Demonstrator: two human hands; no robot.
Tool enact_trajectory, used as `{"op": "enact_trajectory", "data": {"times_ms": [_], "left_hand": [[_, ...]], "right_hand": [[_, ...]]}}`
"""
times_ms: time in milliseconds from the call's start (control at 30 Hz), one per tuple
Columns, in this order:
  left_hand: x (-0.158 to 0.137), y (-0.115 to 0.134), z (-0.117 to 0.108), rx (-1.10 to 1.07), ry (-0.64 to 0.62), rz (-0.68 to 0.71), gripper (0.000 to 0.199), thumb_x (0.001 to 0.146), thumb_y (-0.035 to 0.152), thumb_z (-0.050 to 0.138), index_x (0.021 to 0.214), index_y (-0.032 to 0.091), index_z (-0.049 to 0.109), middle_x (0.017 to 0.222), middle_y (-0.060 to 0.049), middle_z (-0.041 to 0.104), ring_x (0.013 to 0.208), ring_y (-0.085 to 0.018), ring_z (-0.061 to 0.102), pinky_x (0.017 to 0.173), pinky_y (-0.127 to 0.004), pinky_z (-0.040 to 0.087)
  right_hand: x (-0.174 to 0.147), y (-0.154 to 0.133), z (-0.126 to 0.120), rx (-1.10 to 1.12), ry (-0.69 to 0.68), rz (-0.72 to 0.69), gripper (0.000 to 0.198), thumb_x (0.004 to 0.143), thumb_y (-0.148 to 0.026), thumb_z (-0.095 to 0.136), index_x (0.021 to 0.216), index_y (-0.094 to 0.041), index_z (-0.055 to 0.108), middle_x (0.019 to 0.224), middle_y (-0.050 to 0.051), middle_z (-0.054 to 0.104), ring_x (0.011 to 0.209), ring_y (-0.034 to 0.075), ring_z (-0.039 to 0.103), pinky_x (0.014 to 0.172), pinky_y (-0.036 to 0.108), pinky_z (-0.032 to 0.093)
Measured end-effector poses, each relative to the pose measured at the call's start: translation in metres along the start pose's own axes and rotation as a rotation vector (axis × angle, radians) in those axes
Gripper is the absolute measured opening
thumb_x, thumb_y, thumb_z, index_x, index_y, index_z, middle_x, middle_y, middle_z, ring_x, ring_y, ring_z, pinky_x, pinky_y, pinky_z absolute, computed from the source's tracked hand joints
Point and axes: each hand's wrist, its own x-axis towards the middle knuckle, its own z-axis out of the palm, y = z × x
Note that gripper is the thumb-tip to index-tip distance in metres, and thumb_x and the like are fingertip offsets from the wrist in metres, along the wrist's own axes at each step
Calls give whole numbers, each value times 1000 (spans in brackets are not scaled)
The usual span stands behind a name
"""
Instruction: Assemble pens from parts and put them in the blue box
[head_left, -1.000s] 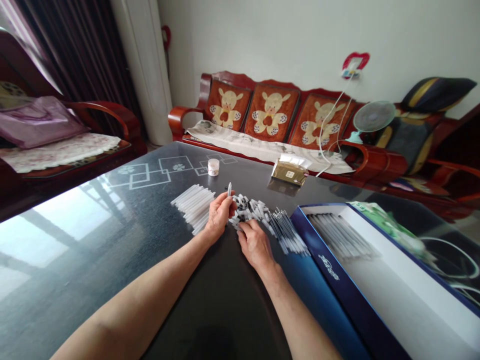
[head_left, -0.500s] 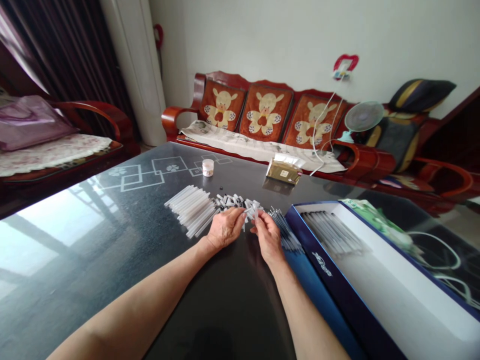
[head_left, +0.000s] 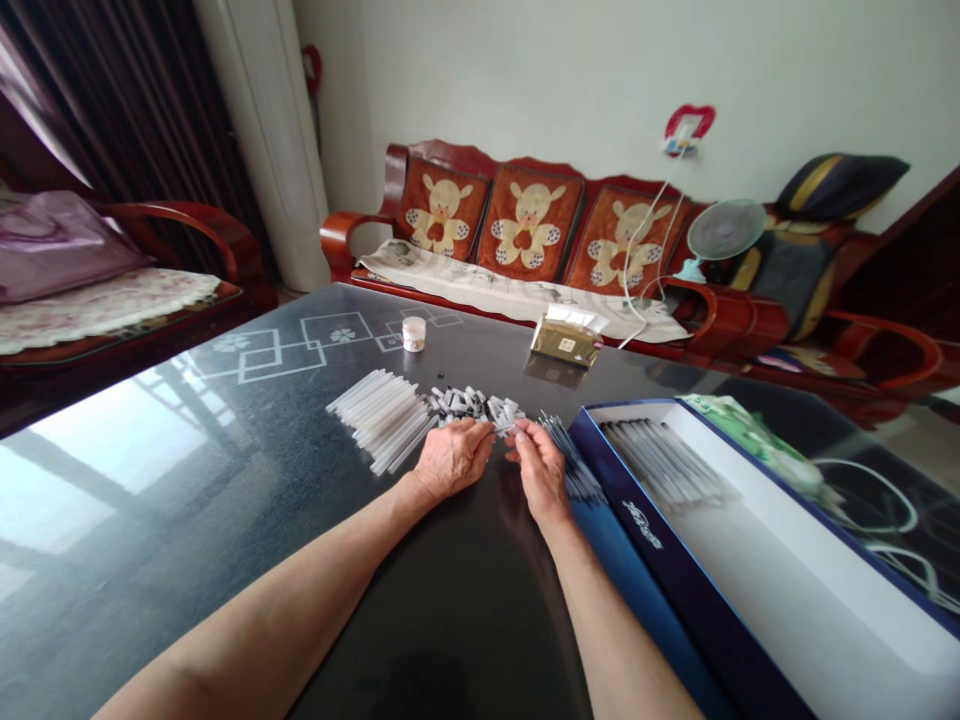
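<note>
We had both hands low over the dark, glossy table, close to each other, with a slim pale pen part (head_left: 501,429) between them. Our left hand (head_left: 452,460) lay back up, its fingers curled together and the thumb and forefinger pinching the pale part at one end. Our right hand (head_left: 544,472) met it from the other side, thumb and forefinger closed on the part, the other fingers bent in; we could not tell whether it was one piece or two joined, as it was so small and partly covered. Just beyond our fingertips was a loose heap of white and black caps (head_left: 469,402). To the left of the heap, a row of whitish tubes (head_left: 379,415) lay side by side, and just beside our right hand was a bunch of thin dark refills (head_left: 571,455). Next to those stood a long blue box (head_left: 645,520) with a white inside, and at its far end we saw a row of pens (head_left: 667,465). Farther back on the table (head_left: 225,560) were a small white cup (head_left: 413,335) and a tissue pack (head_left: 568,345), well apart.
</note>
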Motion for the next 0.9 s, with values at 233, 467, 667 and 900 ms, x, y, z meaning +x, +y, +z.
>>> {"op": "enact_trajectory", "data": {"times_ms": [233, 467, 667, 900], "left_hand": [[0, 2, -2, 15, -59, 59, 30, 94, 34, 40, 101, 22, 66, 78, -5, 63, 71, -16, 60, 58, -23, 40], [1, 0, 1, -54, -75, 48, 29, 92, 26, 39, 83, 17, 65, 76, -5, 58, 65, -13, 55, 60, -23, 42], [2, 1, -1, -61, -92, 44, 30, 93, 27, 38, 79, 17, 62, 78, -5, 57, 68, -14, 55, 60, -22, 41], [0, 1, 2, -107, -102, 10, 31, 95, 27, 37, 79, 16, 61, 80, -5, 56, 65, -12, 53, 61, -22, 42]], "right_hand": [[2, -1, -4, -25, 9, 5, 31, 77, -39, 57, 99, -19, 65, 85, 3, 66, 78, 19, 62, 66, 30, 51], [5, 6, -5, 296, -46, 185, 31, 72, -40, 65, 96, -20, 67, 90, 3, 68, 79, 17, 62, 61, 25, 49], [4, 4, -4, 329, -52, 193, 37, 71, -41, 70, 101, -20, 67, 95, 5, 71, 77, 15, 63, 61, 24, 50], [4, 7, -1, 304, 18, 194, 39, 66, -44, 76, 95, -19, 70, 86, 2, 72, 68, 13, 63, 62, 25, 52]]}}
